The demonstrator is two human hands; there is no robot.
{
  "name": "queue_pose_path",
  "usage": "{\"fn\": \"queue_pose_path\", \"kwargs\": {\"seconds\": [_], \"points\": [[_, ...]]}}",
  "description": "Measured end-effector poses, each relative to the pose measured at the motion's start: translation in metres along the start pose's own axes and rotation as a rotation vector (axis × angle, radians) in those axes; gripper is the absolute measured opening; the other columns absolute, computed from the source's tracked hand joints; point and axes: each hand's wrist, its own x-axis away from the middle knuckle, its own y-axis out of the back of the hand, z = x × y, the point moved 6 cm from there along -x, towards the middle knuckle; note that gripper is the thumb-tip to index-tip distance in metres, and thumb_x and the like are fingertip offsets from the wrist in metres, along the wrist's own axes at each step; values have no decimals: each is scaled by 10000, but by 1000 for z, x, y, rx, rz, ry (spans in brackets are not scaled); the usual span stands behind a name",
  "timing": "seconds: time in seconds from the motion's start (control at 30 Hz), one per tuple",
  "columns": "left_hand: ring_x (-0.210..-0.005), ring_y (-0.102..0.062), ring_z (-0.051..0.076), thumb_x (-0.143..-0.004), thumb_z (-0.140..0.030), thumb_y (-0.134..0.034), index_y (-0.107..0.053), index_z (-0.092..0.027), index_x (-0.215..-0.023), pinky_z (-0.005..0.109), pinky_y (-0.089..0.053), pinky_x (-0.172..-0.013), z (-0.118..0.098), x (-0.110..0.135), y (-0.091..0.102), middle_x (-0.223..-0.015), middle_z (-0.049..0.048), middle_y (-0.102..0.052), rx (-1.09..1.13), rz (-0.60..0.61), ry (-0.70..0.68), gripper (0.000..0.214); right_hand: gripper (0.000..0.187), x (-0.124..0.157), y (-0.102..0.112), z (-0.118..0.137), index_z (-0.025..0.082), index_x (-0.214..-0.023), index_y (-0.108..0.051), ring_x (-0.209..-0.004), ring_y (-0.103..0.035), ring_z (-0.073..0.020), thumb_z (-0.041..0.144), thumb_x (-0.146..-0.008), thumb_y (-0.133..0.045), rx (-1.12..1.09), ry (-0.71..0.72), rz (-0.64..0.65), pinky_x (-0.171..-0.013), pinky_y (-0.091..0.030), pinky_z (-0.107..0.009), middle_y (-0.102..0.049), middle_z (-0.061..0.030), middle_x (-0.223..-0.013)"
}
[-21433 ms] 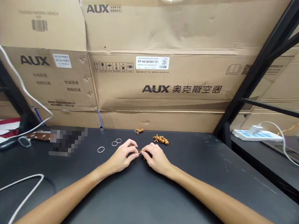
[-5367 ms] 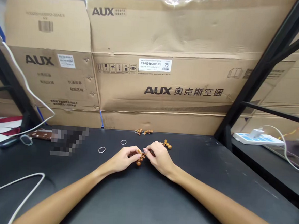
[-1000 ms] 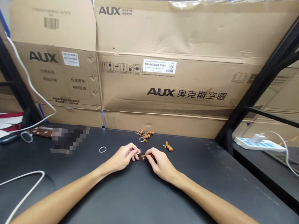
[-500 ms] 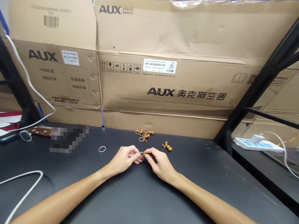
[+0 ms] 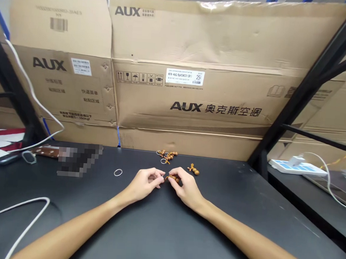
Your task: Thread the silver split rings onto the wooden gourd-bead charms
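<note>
My left hand (image 5: 143,184) and my right hand (image 5: 185,186) meet fingertip to fingertip over the black table (image 5: 166,231). The right hand pinches a small brown gourd-shaped wooden charm (image 5: 172,178). The left hand is pinched shut on a small metal ring, barely visible at the fingertips. One loose charm (image 5: 194,170) lies just beyond the right hand. A little heap of charms with rings (image 5: 167,155) sits at the table's back edge. A single loose key ring (image 5: 118,172) lies to the left of my left hand.
Large AUX cardboard boxes (image 5: 195,68) stand behind the table. A black shelf post (image 5: 282,125) rises on the right, with a white power strip (image 5: 299,167) beyond it. A white cable (image 5: 22,211) loops at the lower left. A blurred patch (image 5: 78,160) and dark items lie at far left.
Over the last second my fingertips closed together, bringing ring and charm into contact. Since earlier frames the heap at the back has grown and loose rings have become fewer.
</note>
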Motion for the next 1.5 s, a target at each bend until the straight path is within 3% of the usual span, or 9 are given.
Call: {"fn": "queue_pose_path", "kwargs": {"seconds": [0.27, 0.57, 0.73, 0.87, 1.0, 1.2, 1.5], "points": [[-737, -615, 134, -843, -241, -555, -594, -159, -699, 232, -469, -639, -29, 9, -5, -990, 57, -671, -299, -50, -255, 171, 78, -1, -4, -11, 198, -926, -546, -715, -571, -153, 255, -876, -527, 4, -54, -23, -678, -491, -287, -596, -33, -859], [-713, -662, 168, -812, -356, -621, -539, -157, -891, 291, -533, -669, 0, 2, -9, -811, 42, -668, 9, 28, 13, 229, 144, 0, -4, -6, 200, -971, -554, -769, -615, -158, 267, -845, -573, -109, -89, 56, -704, -521, -295, -635, -42, -915], [-778, -686, 187, -807, -365, -632, -534, -159, -962, 327, -542, -760, -3, 2, -11, -882, 61, -687, 57, 70, 26, 276, 131, 1, -4, -1, 199, -955, -547, -817, -615, -162, 246, -837, -580, -146, -49, 61, -762, -514, -304, -626, -47, -947], [-861, -688, 207, -818, -357, -616, -562, -166, -1023, 339, -532, -810, -4, 2, -11, -988, 78, -687, 48, 92, 16, 285, 126, 1, -3, 6, 205, -943, -546, -774, -597, -155, 250, -834, -589, -92, 9, 57, -721, -511, -292, -617, -40, -928], [-856, -684, 202, -812, -327, -623, -574, -158, -997, 340, -534, -814, 0, 1, -11, -980, 74, -678, 96, 102, 37, 255, 135, 2, -3, 12, 209, -976, -549, -796, -604, -163, 247, -849, -575, -48, 72, 38, -735, -511, -295, -618, -50, -946], [-744, -674, 167, -808, -349, -634, -529, -152, -843, 345, -557, -756, 7, -1, -12, -792, 15, -637, 202, 88, 61, 226, 118, 3, -3, 15, 207, -981, -549, -826, -620, -171, 257, -875, -546, -13, 131, 11, -748, -522, -299, -620, -69, -980], [-730, -671, 179, -802, -456, -622, -562, -126, -745, 356, -565, -753, 9, -3, -12, -732, 23, -622, 239, 128, 102, 341, 149, 6, -6, 14, 210, -1011, -569, -817, -632, -165, 268, -874, -567, 21, 181, 31, -746, -535, -289, -627, -69, -991]]}}
